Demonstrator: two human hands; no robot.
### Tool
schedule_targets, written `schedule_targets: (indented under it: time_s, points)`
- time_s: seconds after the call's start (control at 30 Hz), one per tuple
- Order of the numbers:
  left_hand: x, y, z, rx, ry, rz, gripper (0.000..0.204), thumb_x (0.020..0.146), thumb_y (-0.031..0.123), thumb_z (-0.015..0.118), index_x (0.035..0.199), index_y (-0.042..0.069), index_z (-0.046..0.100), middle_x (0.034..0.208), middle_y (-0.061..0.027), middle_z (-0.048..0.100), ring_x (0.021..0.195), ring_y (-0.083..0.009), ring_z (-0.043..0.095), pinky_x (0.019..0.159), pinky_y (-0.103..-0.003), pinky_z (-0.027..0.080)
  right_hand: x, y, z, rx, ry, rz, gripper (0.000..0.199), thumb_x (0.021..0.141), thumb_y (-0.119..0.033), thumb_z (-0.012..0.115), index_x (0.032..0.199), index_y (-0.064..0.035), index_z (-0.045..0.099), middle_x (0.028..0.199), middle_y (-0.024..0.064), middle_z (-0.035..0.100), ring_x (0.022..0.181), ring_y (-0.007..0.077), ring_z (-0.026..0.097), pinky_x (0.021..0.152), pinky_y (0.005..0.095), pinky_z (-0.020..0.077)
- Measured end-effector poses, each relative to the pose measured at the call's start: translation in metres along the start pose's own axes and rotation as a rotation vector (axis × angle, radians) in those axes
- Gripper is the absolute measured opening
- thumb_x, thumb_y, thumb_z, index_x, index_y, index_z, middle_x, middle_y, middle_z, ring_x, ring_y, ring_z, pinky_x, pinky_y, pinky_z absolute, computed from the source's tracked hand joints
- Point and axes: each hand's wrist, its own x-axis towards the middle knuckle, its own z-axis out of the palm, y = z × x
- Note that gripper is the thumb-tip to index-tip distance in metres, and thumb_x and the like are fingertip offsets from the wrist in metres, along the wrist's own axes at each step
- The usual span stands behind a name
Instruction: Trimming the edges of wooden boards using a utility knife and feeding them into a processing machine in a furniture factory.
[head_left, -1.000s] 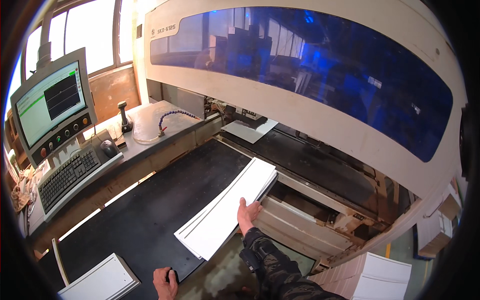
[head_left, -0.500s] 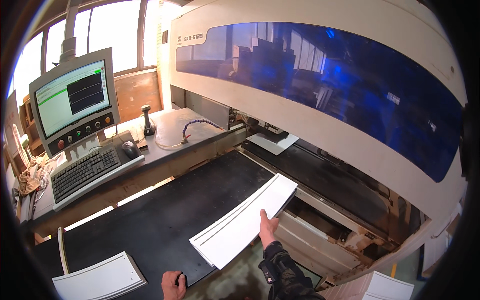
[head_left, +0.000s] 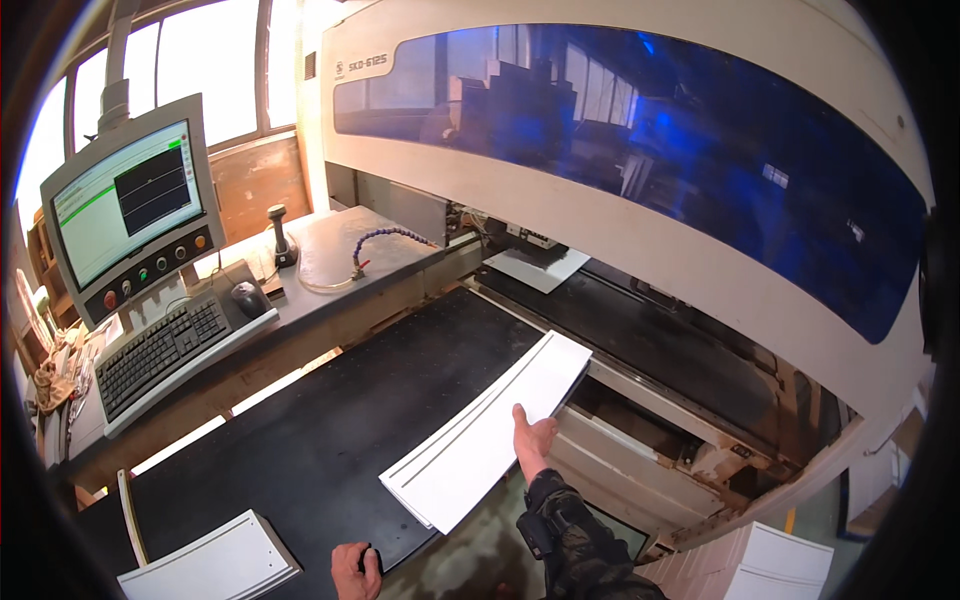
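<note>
Seemingly partway: white boards (head_left: 490,430) at frame centre, top one grooved; panel (head_left: 538,270) under machine (head_left: 640,235), upper centre, looks unfinished. Right hand (head_left: 535,442) at boards' edge, thumb on top, grip unclear. Left hand (head_left: 354,573) curled, lower centre, can't tell if holding.

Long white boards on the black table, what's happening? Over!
Right hand at edge of long white boards, thumb on top. Left hand at near edge of black table. Other white stack to the left, apart.
</note>
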Motion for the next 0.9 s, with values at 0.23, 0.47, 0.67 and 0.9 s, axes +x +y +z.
schedule_targets:
  time_s: [0.23, 0.47, 0.67, 0.9]
  points:
    - [-0.002, -0.001, 0.005, -0.003, -0.008, 0.02, 0.018, 0.107, 0.014, 0.069, 0.118, 0.001, 0.074, 0.113, -0.0232, 0.073, 0.107, -0.045, 0.068, 0.095, -0.051, 0.055, 0.0, -0.001, 0.002, -0.005, -0.025, 0.007, 0.111, 0.095, -0.065, 0.079, 0.152, 0.0203, 0.037, 0.15, 0.0424, 0.047, 0.138, 0.0549, 0.057, 0.112, 0.0588, 0.0524]
    - [-0.002, 0.001, 0.009, 0.028, 0.01, 0.027, 0.018, 0.107, 0.015, 0.069, 0.117, 0.001, 0.075, 0.112, -0.0226, 0.073, 0.107, -0.0442, 0.068, 0.095, -0.05, 0.056, 0.0, 0.001, 0.001, -0.012, 0.034, -0.014, 0.105, 0.093, -0.067, 0.08, 0.143, 0.019, 0.047, 0.142, 0.0386, 0.056, 0.132, 0.0515, 0.062, 0.11, 0.0581, 0.0527]
    - [-0.003, -0.003, 0.012, 0.042, 0.013, 0.032, 0.018, 0.107, 0.015, 0.069, 0.117, 0.001, 0.074, 0.112, -0.0228, 0.073, 0.107, -0.0448, 0.068, 0.095, -0.05, 0.056, 0.001, -0.001, -0.004, -0.006, -0.02, -0.02, 0.108, 0.095, -0.067, 0.078, 0.149, 0.0188, 0.04, 0.149, 0.0417, 0.049, 0.136, 0.0545, 0.059, 0.111, 0.059, 0.0534]
    - [-0.003, -0.005, 0.013, 0.05, 0.021, 0.036, 0.018, 0.107, 0.014, 0.069, 0.117, 0.001, 0.074, 0.111, -0.0232, 0.073, 0.108, -0.0454, 0.068, 0.095, -0.051, 0.056, -0.003, -0.004, -0.002, 0.01, -0.005, -0.007, 0.104, 0.093, -0.067, 0.079, 0.143, 0.0178, 0.046, 0.143, 0.0377, 0.054, 0.133, 0.0509, 0.061, 0.111, 0.058, 0.0511]
